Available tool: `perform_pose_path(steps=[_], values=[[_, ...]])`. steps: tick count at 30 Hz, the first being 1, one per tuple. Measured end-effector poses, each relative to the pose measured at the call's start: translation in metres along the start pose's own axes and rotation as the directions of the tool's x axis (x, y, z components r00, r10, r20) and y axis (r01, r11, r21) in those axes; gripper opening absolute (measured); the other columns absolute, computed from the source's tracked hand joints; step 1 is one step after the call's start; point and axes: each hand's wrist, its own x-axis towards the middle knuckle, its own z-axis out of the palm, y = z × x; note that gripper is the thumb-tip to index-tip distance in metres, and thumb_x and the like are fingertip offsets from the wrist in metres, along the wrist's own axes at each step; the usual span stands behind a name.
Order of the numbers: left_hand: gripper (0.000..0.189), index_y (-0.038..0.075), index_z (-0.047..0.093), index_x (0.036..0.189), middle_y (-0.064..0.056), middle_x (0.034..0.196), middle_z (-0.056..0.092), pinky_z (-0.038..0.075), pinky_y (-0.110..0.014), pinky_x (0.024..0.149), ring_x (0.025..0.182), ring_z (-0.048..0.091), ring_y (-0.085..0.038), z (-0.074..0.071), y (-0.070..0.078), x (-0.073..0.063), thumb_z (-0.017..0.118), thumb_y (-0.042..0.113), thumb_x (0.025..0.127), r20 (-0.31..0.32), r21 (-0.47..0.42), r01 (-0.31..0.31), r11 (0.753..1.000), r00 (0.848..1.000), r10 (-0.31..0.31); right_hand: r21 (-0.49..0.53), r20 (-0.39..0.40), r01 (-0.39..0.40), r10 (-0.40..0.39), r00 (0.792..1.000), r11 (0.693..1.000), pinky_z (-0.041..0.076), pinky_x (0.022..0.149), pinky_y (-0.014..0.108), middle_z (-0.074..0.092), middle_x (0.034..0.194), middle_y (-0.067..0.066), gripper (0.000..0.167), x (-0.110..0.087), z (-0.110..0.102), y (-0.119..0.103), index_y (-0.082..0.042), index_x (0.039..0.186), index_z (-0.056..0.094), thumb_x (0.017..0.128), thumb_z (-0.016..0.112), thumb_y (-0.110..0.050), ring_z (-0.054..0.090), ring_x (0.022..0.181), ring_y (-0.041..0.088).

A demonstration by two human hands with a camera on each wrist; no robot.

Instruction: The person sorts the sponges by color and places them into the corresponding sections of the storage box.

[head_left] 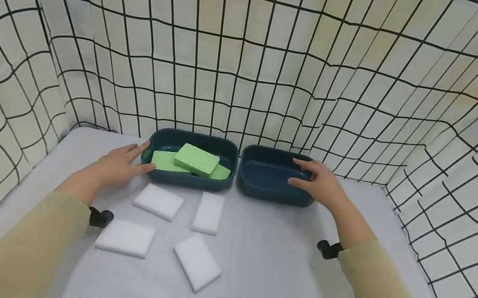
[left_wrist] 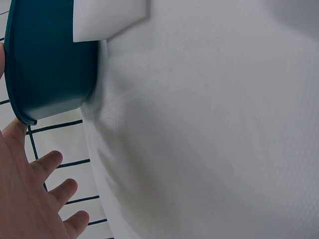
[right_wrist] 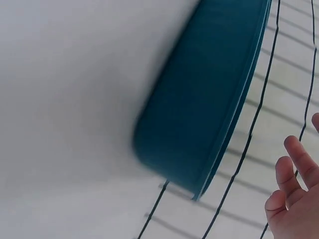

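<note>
My left hand (head_left: 120,163) is at the left end of a dark teal bin (head_left: 186,181), with its thumb and a fingertip right at the rim. In the left wrist view the other fingers (left_wrist: 65,191) spread out beside that bin. Green speckled sponges (head_left: 196,159) lie inside it, one on top of the others. My right hand (head_left: 323,184) is over the right end of a second dark teal bin (head_left: 274,195), fingers apart and nothing between them. From the right wrist, the fingers (right_wrist: 301,157) show beyond the bin's rim.
Several white sponges (head_left: 159,201) lie loose on the white-covered table (head_left: 264,280), in front of the left bin. The two bins stand side by side at the back. A black wire grid (head_left: 256,75) over white sheeting encloses the back and sides.
</note>
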Motion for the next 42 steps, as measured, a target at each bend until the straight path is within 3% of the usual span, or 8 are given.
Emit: perform_pose_path(steps=[13,19,24,31,42], values=[[0.096,0.016,0.0,0.16,-0.034,0.158,0.01,0.014,-0.077,0.106,0.138,0.012,-0.062,-0.001,0.003,-0.003,0.03,0.077,0.093,-0.002,0.0,0.006,1.0,1.0,-0.006,0.008,-0.037,-0.083,0.083,0.996,0.997,0.038,0.066,0.037,0.05,0.13,0.014,0.076,-0.019,-0.012,0.046,-0.023,0.15,0.046,0.086,0.072,-0.054,0.041,0.089,0.024],[0.097,0.016,0.0,0.16,-0.033,0.158,0.01,0.014,-0.076,0.107,0.138,0.012,-0.062,-0.001,0.007,-0.003,0.031,0.078,0.092,0.0,-0.007,0.004,1.0,1.0,-0.004,0.01,-0.031,-0.13,0.13,0.991,0.992,0.043,0.074,0.04,0.046,0.132,0.017,0.086,-0.022,-0.008,0.063,-0.023,0.154,0.039,0.084,0.069,-0.062,0.045,0.1,0.029],[0.096,0.015,0.001,0.16,-0.034,0.158,0.01,0.015,-0.077,0.105,0.138,0.012,-0.062,-0.002,0.004,-0.004,0.03,0.077,0.093,0.004,0.004,0.008,1.0,1.0,-0.008,0.059,-0.002,-0.183,0.184,0.983,0.981,0.044,0.082,0.044,0.042,0.132,0.018,0.091,-0.018,0.001,0.076,-0.027,0.158,0.03,0.084,0.068,-0.064,0.047,0.106,0.034],[0.097,0.016,0.001,0.16,-0.033,0.158,0.01,0.014,-0.078,0.105,0.139,0.012,-0.062,-0.002,0.002,-0.002,0.032,0.077,0.093,0.009,-0.011,0.008,1.0,1.0,-0.008,0.127,0.025,-0.198,0.197,0.98,0.972,0.042,0.084,0.045,0.04,0.131,0.019,0.095,-0.009,0.011,0.087,-0.027,0.16,0.019,0.087,0.07,-0.057,0.044,0.11,0.035],[0.096,0.016,0.001,0.161,-0.034,0.158,0.01,0.014,-0.078,0.105,0.138,0.012,-0.063,-0.002,0.003,-0.003,0.033,0.077,0.093,0.005,-0.02,0.004,1.0,1.0,-0.004,0.237,0.125,-0.233,0.208,0.97,0.943,0.033,0.104,0.061,0.036,0.14,0.022,0.106,-0.003,0.018,0.096,-0.032,0.161,0.003,0.084,0.071,-0.061,0.039,0.124,0.038]])
